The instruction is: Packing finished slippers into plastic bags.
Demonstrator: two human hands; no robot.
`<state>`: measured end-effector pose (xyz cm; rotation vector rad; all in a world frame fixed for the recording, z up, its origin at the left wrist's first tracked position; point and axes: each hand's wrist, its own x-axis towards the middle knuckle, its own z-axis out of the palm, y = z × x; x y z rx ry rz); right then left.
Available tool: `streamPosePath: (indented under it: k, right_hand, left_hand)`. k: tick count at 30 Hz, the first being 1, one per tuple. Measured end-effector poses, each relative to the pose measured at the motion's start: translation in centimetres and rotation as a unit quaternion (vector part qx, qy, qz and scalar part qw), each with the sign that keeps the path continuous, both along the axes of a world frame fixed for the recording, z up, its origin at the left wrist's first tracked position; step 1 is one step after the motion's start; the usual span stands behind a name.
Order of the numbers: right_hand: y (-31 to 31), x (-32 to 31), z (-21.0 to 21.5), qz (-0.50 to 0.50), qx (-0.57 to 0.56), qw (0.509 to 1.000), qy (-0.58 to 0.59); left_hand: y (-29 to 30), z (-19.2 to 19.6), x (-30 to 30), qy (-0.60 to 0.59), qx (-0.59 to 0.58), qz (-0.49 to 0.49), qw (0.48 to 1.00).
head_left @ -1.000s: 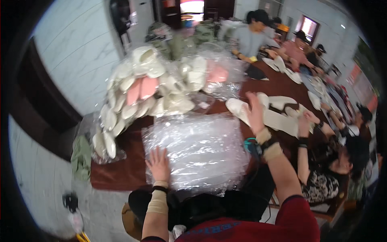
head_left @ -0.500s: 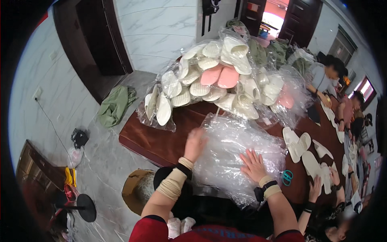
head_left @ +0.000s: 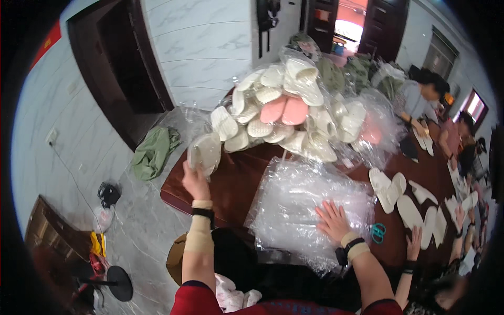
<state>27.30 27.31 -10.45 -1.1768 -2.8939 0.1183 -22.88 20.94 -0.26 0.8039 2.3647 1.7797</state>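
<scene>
My left hand [head_left: 195, 181] reaches to the left end of the table, its fingers closed on a pair of white slippers [head_left: 209, 152] in a clear plastic bag. My right hand [head_left: 332, 218] lies flat, fingers spread, on a stack of clear plastic bags [head_left: 283, 202] in front of me. Beyond the stack rises a heap of bagged white slippers [head_left: 260, 128], with a pink pair [head_left: 284, 110] among them. Teal-handled scissors [head_left: 378, 232] lie just right of the bags.
Loose white slippers and soles [head_left: 387, 189] lie on the brown table [head_left: 236, 173] to the right, where co-workers' hands [head_left: 415, 242] are busy. An open cardboard box [head_left: 176, 257] stands by my left arm. Green cloth [head_left: 155, 152] lies on the floor at the left.
My left hand has moved from the bag stack out to the left and taken hold of the bagged white slippers, which have tilted and shifted. My right hand stays on the stack.
</scene>
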Motion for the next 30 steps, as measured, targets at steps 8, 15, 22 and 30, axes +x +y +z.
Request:
streamPosePath:
  k: [8, 15, 22, 30]
  right_hand:
    - [0.2, 0.3, 1.4, -0.002, -0.029, 0.999, -0.014]
    - [0.5, 1.8, 0.6, -0.017, -0.059, 0.998, 0.005]
    - [1.0, 3.9, -1.7, -0.070, -0.152, 0.971, 0.168]
    - [0.7, 6.2, 3.9, -0.017, -0.202, 0.957, 0.208]
  left_hand:
    - [-7.4, 10.4, 7.0, -0.270, 0.327, -0.217, 0.879]
    - [-0.2, 2.4, 18.2, -0.287, 0.146, -0.335, 0.885]
    - [-1.9, -7.7, 26.8, -0.059, 0.107, -0.230, 0.965]
    - [-4.6, -7.7, 27.3, -0.041, 0.113, -0.267, 0.956]
